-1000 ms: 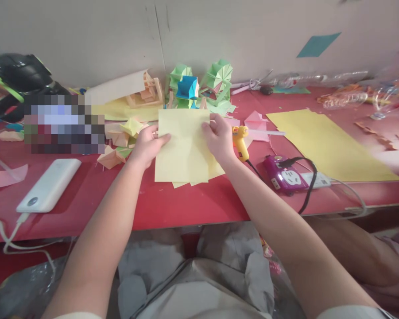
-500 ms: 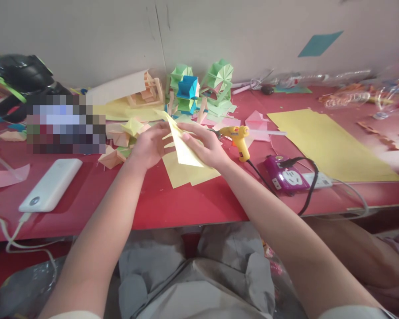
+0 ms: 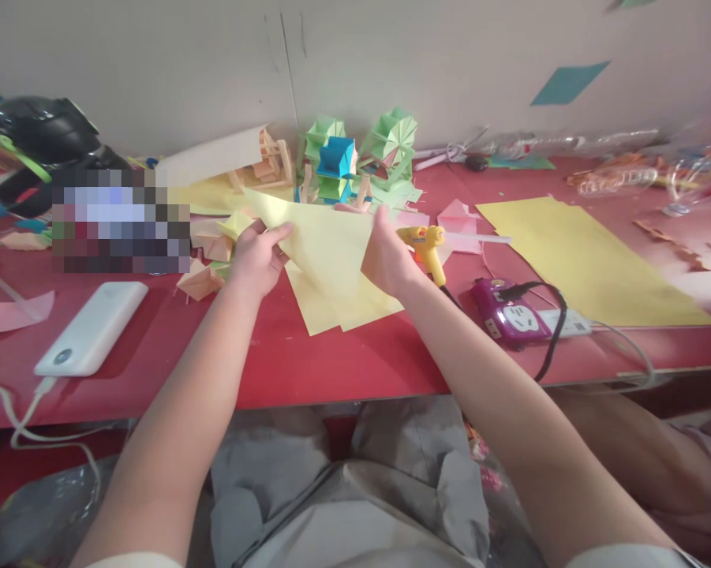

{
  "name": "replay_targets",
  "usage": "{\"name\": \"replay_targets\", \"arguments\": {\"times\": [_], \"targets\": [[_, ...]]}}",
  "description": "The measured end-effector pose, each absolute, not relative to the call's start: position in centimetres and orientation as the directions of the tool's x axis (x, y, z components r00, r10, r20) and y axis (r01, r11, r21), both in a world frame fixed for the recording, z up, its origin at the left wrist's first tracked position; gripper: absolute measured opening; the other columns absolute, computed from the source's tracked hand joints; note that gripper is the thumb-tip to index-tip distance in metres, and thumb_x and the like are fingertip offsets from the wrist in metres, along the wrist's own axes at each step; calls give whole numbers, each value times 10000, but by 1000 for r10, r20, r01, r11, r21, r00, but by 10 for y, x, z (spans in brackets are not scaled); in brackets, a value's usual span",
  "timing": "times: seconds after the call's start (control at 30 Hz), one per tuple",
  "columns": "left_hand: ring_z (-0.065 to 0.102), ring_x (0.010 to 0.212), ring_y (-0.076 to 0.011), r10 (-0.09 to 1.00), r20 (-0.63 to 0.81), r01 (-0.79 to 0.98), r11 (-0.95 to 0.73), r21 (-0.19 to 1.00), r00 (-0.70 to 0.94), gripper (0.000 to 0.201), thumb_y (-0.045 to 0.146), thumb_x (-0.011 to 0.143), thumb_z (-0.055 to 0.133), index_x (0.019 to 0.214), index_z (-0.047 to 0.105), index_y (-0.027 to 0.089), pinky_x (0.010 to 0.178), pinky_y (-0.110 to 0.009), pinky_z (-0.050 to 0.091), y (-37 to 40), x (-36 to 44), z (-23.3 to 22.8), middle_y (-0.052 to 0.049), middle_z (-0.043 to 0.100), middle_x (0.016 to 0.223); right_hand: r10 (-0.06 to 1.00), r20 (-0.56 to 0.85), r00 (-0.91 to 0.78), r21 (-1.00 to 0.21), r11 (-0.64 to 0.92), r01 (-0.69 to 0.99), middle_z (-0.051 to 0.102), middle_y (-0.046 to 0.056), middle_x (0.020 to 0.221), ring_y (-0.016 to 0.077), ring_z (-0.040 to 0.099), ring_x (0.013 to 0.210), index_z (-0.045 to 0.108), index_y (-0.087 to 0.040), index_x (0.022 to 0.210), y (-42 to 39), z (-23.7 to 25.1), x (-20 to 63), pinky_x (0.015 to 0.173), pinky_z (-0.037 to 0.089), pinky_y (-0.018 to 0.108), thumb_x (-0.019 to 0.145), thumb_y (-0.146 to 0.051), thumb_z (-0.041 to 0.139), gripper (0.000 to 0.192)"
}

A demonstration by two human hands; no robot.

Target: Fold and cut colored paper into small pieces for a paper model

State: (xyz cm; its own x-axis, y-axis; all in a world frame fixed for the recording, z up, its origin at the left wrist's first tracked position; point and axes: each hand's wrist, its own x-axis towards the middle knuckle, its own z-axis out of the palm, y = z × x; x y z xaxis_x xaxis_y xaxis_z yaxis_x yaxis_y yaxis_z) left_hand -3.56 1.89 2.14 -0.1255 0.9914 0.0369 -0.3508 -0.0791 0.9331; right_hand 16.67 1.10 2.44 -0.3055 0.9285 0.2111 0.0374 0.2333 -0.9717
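A pale yellow sheet of paper [image 3: 331, 237], creased and slightly curved, is spread between my two hands above the table. My left hand [image 3: 261, 256] is closed on its left side, with the thumb on top and the other fingers partly hidden. At the right edge of the sheet my right hand [image 3: 389, 254] is closed on the paper; its fingers are partly hidden and a little blurred. More yellow paper [image 3: 323, 314] lies flat on the red table just beneath. Close to my right hand is a yellow glue gun [image 3: 427, 251].
Folded paper pieces [image 3: 200, 278] lie left of my hands. Green paper wheels [image 3: 392, 136] and a blue one [image 3: 336, 159] stand behind. A purple power socket [image 3: 509, 312] with cables, large yellow sheets [image 3: 585, 260] and a white power bank [image 3: 95, 327] lie around. Another person's leg [image 3: 621, 450] is at right.
The folded or edge-on yellow sheet is now opened out broad and facing me. My hands have moved apart, the right one shifting rightward.
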Motion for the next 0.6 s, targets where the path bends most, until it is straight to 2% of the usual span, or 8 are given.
{"name": "replay_targets", "arguments": {"times": [0.07,0.13,0.33,0.47,0.6], "targets": [[702,1056,-276,994,37,-357,-71,931,-103,383,174,659,770,1025,663,204,890,-401,585,18,-34,22,-64,758,1024,939,160,-304,-986,142,-83,732,86,1188,307,662,1191,679,-256,1145,11,20,166,994,567,471,789,-707,669,575],[702,1054,-288,997,35,-350,-55,935,-63,382,155,644,756,1011,655,186,899,-417,584,15,-30,23,-75,754,1017,958,110,-265,-991,84,-108,748,108,1139,306,699,1100,691,-225,1062,15,13,164,945,591,468,740,-627,758,519],[714,984,-265,997,13,-311,-36,950,-76,356,142,594,784,904,620,195,842,-396,601,8,-24,27,-48,743,950,986,108,-123,-994,105,-35,766,102,1001,293,735,949,693,-213,936,29,2,169,854,629,476,754,-416,779,286],[717,994,-284,998,39,-300,-52,953,-49,358,141,590,791,912,643,193,856,-412,600,7,-24,27,-57,747,924,970,119,-213,-993,119,-13,762,87,926,284,743,888,663,-225,889,29,5,172,809,645,473,726,-456,804,316],[720,997,-293,997,70,-300,-79,951,-41,362,125,583,800,912,661,187,878,-423,597,7,-23,24,-68,752,926,956,86,-280,-995,95,20,757,116,896,303,748,873,644,-219,844,27,9,173,790,647,488,697,-546,830,404]]}}
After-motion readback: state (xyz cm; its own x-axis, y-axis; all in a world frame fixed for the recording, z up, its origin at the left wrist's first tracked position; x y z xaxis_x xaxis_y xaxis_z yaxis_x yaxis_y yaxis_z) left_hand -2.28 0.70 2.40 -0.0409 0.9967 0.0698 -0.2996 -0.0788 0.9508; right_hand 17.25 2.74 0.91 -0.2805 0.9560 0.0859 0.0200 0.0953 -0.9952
